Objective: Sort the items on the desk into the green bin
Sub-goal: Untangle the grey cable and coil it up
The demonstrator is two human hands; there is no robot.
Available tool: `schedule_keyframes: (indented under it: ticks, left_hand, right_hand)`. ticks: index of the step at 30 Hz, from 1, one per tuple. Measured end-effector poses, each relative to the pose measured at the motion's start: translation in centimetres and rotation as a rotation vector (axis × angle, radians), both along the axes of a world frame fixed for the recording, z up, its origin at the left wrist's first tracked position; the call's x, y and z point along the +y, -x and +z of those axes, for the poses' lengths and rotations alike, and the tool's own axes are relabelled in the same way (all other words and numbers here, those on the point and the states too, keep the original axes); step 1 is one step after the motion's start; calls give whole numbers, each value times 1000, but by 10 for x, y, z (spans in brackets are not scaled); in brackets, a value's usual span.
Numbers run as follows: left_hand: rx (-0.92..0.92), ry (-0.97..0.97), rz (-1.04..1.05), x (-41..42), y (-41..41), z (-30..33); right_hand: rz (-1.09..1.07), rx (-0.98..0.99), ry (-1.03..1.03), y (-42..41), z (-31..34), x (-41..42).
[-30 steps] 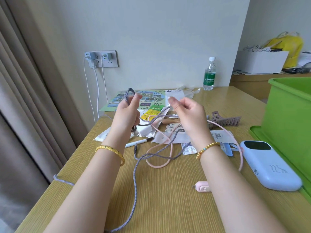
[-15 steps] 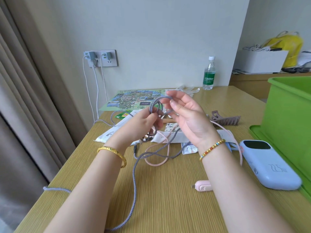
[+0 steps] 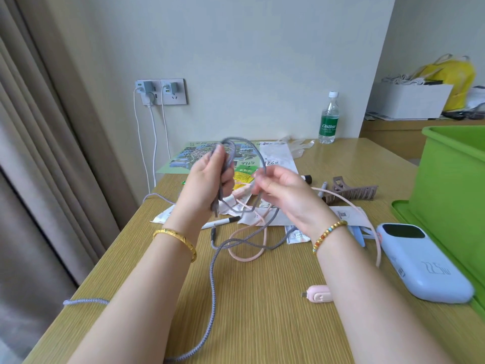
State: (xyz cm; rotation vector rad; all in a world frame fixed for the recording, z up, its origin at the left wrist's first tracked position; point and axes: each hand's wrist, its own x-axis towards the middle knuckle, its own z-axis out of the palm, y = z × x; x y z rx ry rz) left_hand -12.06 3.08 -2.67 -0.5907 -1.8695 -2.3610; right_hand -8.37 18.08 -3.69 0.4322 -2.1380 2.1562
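Nearest, the grey braided charging cable (image 3: 214,282) trails slack across the wooden desk (image 3: 262,324). Higher, my left hand (image 3: 207,183) clasps its gathered loops while my right hand (image 3: 282,190) pinches the next turn. Coiling underway; next, wind in the slack. The green plastic bin (image 3: 451,179) waits far right.

Pale, plain wall (image 3: 262,61) filled the upper centre of the frame, evenly lit by soft daylight. Beige curtain (image 3: 52,127) hung in vertical folds down the left edge. Double wall socket (image 3: 162,91) sat left of centre, two white chargers plugged in, their cords dropping behind the wood-grain worktop (image 3: 262,311). At upper right, a second wooden surface (image 3: 388,127) stood against the wall, carrying a white box (image 3: 409,101) and a yellow bag (image 3: 456,77).
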Motion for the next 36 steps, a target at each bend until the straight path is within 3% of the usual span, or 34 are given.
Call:
schedule_keyframes:
  ticks: [2, 7, 11, 15, 19, 26, 33, 36]
  left_hand:
    - [-38, -164, 36, -3, 3, 3]
    - [-159, -294, 146, -6, 6, 3]
    - [-207, -504, 70, -6, 6, 0]
    - [-224, -366, 165, -1, 6, 0]
    - [-173, -340, 331, -1, 9, -1]
    - [-306, -375, 233, -6, 15, -1]
    - [-190, -417, 180, -8, 6, 6]
    - [-164, -440, 235, -9, 3, 11]
  right_hand:
    - [14, -7, -179, 0, -4, -5]
    - [-14, 44, -94, 0, -3, -12]
    - [-57, 13, -305, 4, -10, -12]
    - [-26, 49, -557, 3, -13, -19]
    - [-10, 95, -539, 2, -13, -23]
    - [61, 35, -744, -1, -18, -26]
    - [-169, 76, -893, 6, -23, -17]
    - [-245, 82, -702, 7, -25, -19]
